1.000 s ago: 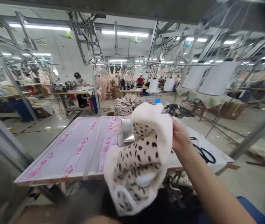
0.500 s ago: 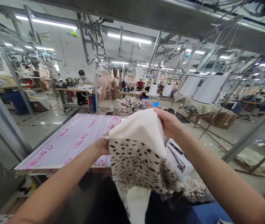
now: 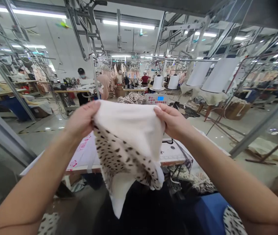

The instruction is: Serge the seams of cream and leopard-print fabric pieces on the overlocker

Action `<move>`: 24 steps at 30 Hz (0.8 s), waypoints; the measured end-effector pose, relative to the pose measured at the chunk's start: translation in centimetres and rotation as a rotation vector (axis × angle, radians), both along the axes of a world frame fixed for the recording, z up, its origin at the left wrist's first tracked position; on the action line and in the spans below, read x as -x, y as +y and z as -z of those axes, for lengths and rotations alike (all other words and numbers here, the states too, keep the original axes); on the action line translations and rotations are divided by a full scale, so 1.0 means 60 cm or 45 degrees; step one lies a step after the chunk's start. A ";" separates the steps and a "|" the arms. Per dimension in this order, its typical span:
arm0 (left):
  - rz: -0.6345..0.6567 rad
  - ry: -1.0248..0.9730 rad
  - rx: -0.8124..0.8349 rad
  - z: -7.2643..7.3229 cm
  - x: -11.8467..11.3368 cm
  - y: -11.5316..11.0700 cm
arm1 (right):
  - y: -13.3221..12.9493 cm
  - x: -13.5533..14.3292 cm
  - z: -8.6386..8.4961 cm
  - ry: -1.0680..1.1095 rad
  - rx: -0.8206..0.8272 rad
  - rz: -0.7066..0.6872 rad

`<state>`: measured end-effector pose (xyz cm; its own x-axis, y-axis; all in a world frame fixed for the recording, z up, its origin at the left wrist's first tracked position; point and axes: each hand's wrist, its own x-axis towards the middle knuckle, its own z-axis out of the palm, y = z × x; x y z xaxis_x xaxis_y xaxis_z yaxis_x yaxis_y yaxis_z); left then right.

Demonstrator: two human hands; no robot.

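Stretched between my two hands is a piece of soft fabric (image 3: 129, 127), plain white on one face and white with dark spots on the other. My left hand (image 3: 84, 119) grips its upper left corner, fingers closed. At the upper right corner, my right hand (image 3: 169, 117) pinches the edge between thumb and fingers. The top edge is pulled nearly straight, and the rest hangs in folds with a white tip pointing down. Behind the cloth, it partly hides the sewing table and the machine, whose control panel (image 3: 156, 99) shows a lit blue screen.
A table cover (image 3: 86, 153) with pink print lies on the left. Spotted fabric (image 3: 132, 98) is heaped behind the machine. White thread cones (image 3: 221, 76) stand at the right. Below right are a blue bin (image 3: 209, 212) and fabric scraps (image 3: 197, 179). A person (image 3: 82, 83) sits at a far table.
My hands have moved apart, the left one outward and up, drawing the fabric's top edge taut. The cloth has lifted slightly, and more of the machine bed shows beneath my right hand.
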<state>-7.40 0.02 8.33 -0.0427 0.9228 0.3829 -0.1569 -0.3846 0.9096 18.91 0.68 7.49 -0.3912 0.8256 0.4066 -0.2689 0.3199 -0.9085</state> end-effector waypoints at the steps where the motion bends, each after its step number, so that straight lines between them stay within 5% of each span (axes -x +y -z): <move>1: -0.089 0.009 -0.146 -0.017 -0.002 0.003 | -0.017 -0.002 -0.003 -0.022 -0.039 -0.019; 3: -0.191 0.145 -0.400 -0.039 -0.011 0.024 | -0.045 0.000 0.006 -0.068 -0.050 -0.064; 5: -0.165 0.530 -0.507 -0.031 -0.025 0.065 | -0.060 0.009 0.050 -0.081 0.079 -0.123; 8: 0.124 1.373 -0.292 0.038 -0.054 0.140 | -0.057 0.037 0.180 0.022 0.432 -0.101; 11: 0.252 1.583 -0.172 0.129 -0.080 0.188 | -0.048 0.066 0.318 0.102 0.613 0.021; 13: 0.220 1.602 -0.140 0.169 -0.090 0.200 | -0.049 0.077 0.374 0.115 0.647 0.031; 16: 0.148 1.626 -0.093 0.187 -0.098 0.202 | -0.052 0.078 0.397 0.124 0.659 0.041; 24: -0.026 1.636 0.027 0.180 -0.112 0.233 | -0.003 0.054 0.375 0.124 0.627 0.089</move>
<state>-0.68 14.01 -2.47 0.3302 0.9328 0.1444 0.8386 -0.3602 0.4087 15.64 0.53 -14.99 -0.3082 0.9513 -0.0061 -0.3529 -0.1204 -0.9279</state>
